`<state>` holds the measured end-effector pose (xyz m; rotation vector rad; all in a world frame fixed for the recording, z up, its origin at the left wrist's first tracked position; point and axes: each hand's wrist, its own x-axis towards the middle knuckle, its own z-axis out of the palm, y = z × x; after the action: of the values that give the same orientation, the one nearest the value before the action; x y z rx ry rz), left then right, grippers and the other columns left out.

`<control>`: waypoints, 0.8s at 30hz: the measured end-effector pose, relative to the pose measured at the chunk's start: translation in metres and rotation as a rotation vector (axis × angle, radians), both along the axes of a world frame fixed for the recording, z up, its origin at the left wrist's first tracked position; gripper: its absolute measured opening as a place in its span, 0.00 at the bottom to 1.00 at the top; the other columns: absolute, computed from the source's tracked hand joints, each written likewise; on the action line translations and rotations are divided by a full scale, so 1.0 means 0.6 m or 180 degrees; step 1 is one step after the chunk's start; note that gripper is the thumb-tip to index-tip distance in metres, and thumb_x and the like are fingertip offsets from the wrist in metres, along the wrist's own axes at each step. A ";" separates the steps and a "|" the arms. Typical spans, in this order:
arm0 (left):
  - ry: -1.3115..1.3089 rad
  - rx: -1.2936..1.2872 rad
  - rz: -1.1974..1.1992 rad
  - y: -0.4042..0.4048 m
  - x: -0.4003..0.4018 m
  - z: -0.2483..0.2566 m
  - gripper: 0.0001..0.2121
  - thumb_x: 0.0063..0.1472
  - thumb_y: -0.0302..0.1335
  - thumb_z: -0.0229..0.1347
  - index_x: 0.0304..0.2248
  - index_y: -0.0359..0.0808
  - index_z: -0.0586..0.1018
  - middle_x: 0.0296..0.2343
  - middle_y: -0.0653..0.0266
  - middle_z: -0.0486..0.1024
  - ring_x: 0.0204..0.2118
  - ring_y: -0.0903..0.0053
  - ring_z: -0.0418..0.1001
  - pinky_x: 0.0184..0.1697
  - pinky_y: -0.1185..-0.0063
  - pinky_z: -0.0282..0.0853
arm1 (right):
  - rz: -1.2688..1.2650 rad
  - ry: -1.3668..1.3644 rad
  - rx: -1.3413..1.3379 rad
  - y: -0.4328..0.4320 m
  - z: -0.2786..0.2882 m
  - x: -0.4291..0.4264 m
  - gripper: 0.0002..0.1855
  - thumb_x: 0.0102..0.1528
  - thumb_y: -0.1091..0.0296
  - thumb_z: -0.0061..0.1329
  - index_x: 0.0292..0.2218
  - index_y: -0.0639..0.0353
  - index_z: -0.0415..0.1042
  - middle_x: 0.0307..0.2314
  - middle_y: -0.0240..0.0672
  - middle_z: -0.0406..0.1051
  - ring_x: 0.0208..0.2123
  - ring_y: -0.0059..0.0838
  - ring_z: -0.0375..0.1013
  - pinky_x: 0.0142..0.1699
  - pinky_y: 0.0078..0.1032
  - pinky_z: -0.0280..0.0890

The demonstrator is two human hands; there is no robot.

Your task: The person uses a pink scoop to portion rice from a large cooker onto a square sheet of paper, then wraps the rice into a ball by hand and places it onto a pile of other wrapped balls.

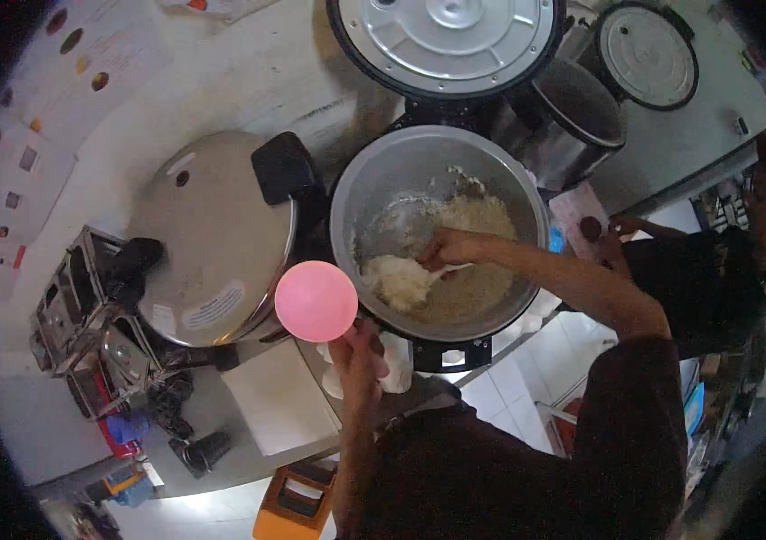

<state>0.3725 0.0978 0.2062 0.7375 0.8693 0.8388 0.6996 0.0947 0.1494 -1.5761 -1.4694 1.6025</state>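
Note:
My left hand [356,354] grips the handle of a round pink plastic cup or scoop [316,302], held at the near left edge of a large metal cooker pot [349,182]. My right hand [457,248] is inside that pot, closed around the handle of a white utensil [450,270], perhaps a rice paddle. At its end is a pale clump of what looks like cooked rice [399,280]. More rice [470,297] covers part of the pot's bottom, and white grains stick to its far inner wall. The utensil's head is hidden by the clump.
A wide lidded metal pot [214,236] stands to the left, beside metal containers [72,290]. The open round lid [450,47] rises behind the cooker. Another metal pot [578,108] is at the back right. White paper sheets [281,398] lie nearer me. Another person [693,290] is at the right.

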 end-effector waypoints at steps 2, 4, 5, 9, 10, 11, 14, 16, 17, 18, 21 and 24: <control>-0.0133 -0.0136 -0.0138 0.006 -0.031 0.013 0.08 0.64 0.26 0.52 0.41 0.41 0.67 0.27 0.69 0.69 0.20 0.83 0.66 0.18 0.80 0.62 | 0.0000 -0.0345 -0.0019 -0.006 0.059 0.003 0.08 0.56 0.71 0.52 0.34 0.67 0.78 0.32 0.33 0.76 0.34 0.26 0.70 0.33 0.32 0.68; 0.0002 -0.0585 -0.0389 0.012 -0.073 0.068 0.10 0.64 0.26 0.50 0.44 0.40 0.67 0.28 0.67 0.70 0.22 0.81 0.69 0.21 0.78 0.67 | -0.0418 -0.0749 0.0097 -0.020 0.143 -0.018 0.09 0.57 0.73 0.51 0.37 0.68 0.78 0.31 0.35 0.76 0.34 0.25 0.71 0.32 0.28 0.67; 0.0115 -0.0461 -0.0547 0.012 -0.081 0.094 0.11 0.64 0.25 0.49 0.46 0.40 0.66 0.28 0.67 0.70 0.22 0.80 0.70 0.21 0.77 0.68 | -0.0635 -0.0937 0.0143 -0.028 0.185 -0.028 0.10 0.57 0.73 0.51 0.38 0.69 0.79 0.31 0.36 0.76 0.34 0.25 0.72 0.31 0.25 0.67; 0.0367 -0.0283 -0.1534 0.026 -0.067 0.135 0.20 0.66 0.24 0.45 0.56 0.40 0.59 0.29 0.61 0.71 0.20 0.76 0.71 0.21 0.74 0.72 | -0.1225 -0.0833 0.0453 -0.055 0.314 -0.005 0.14 0.55 0.69 0.56 0.42 0.66 0.78 0.36 0.38 0.77 0.37 0.24 0.74 0.41 0.25 0.69; 0.0227 -0.0417 -0.1674 0.029 -0.048 0.111 0.20 0.66 0.25 0.45 0.56 0.40 0.59 0.29 0.61 0.72 0.20 0.76 0.71 0.21 0.74 0.72 | -0.1415 -0.0684 0.0461 -0.057 0.335 -0.015 0.15 0.54 0.69 0.57 0.42 0.66 0.78 0.36 0.39 0.78 0.38 0.25 0.74 0.43 0.26 0.70; 0.0101 -0.0551 -0.1813 0.030 -0.032 0.100 0.20 0.66 0.25 0.46 0.56 0.40 0.59 0.29 0.61 0.72 0.19 0.75 0.70 0.20 0.75 0.71 | -0.1600 -0.0524 0.0474 -0.057 0.353 -0.026 0.16 0.53 0.69 0.59 0.43 0.65 0.78 0.37 0.39 0.78 0.38 0.25 0.75 0.45 0.27 0.70; -0.0061 -0.0844 -0.1888 0.035 0.062 0.130 0.11 0.66 0.26 0.46 0.46 0.40 0.62 0.26 0.64 0.69 0.17 0.78 0.67 0.17 0.76 0.67 | -0.1988 -0.0589 0.1320 -0.089 0.314 -0.050 0.13 0.51 0.73 0.59 0.40 0.64 0.78 0.33 0.37 0.78 0.34 0.24 0.75 0.39 0.25 0.71; -0.0195 -0.0938 -0.1737 0.035 0.096 0.100 0.08 0.66 0.26 0.46 0.43 0.41 0.62 0.25 0.64 0.69 0.17 0.79 0.66 0.16 0.77 0.65 | -0.2281 -0.1130 0.1512 -0.109 0.283 -0.079 0.14 0.57 0.74 0.53 0.45 0.67 0.76 0.31 0.34 0.77 0.32 0.22 0.76 0.36 0.23 0.72; -0.0213 -0.0893 -0.1554 0.034 0.105 0.089 0.07 0.66 0.26 0.46 0.41 0.41 0.62 0.25 0.65 0.68 0.16 0.79 0.66 0.15 0.77 0.64 | -0.2429 -0.1380 0.1616 -0.110 0.275 -0.094 0.14 0.60 0.75 0.50 0.47 0.68 0.75 0.31 0.32 0.76 0.31 0.21 0.76 0.35 0.22 0.72; -0.0223 -0.0857 -0.1346 0.037 0.107 0.083 0.06 0.66 0.26 0.45 0.40 0.41 0.61 0.25 0.65 0.68 0.16 0.80 0.66 0.15 0.77 0.63 | -0.2390 -0.2044 0.1434 -0.106 0.307 -0.128 0.15 0.59 0.76 0.51 0.47 0.69 0.74 0.37 0.39 0.76 0.37 0.26 0.77 0.39 0.23 0.72; 0.0215 -0.0729 -0.1526 0.032 0.116 0.084 0.07 0.65 0.26 0.45 0.42 0.41 0.62 0.24 0.66 0.67 0.16 0.80 0.65 0.14 0.77 0.62 | -0.2286 -0.2803 0.2837 -0.112 0.268 -0.180 0.22 0.52 0.78 0.54 0.50 0.68 0.72 0.45 0.45 0.72 0.41 0.35 0.76 0.42 0.28 0.73; 0.0238 0.0020 -0.1551 0.022 0.121 0.065 0.08 0.64 0.25 0.45 0.42 0.40 0.62 0.23 0.66 0.66 0.15 0.80 0.65 0.13 0.78 0.62 | -0.1089 -0.4188 0.2607 -0.114 0.272 -0.266 0.31 0.44 0.78 0.56 0.52 0.66 0.69 0.52 0.46 0.65 0.42 0.46 0.75 0.45 0.35 0.71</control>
<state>0.4452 0.1110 0.2452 0.9419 0.7092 0.3820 0.5402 0.0263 0.3126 -2.1434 -1.8267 -0.4641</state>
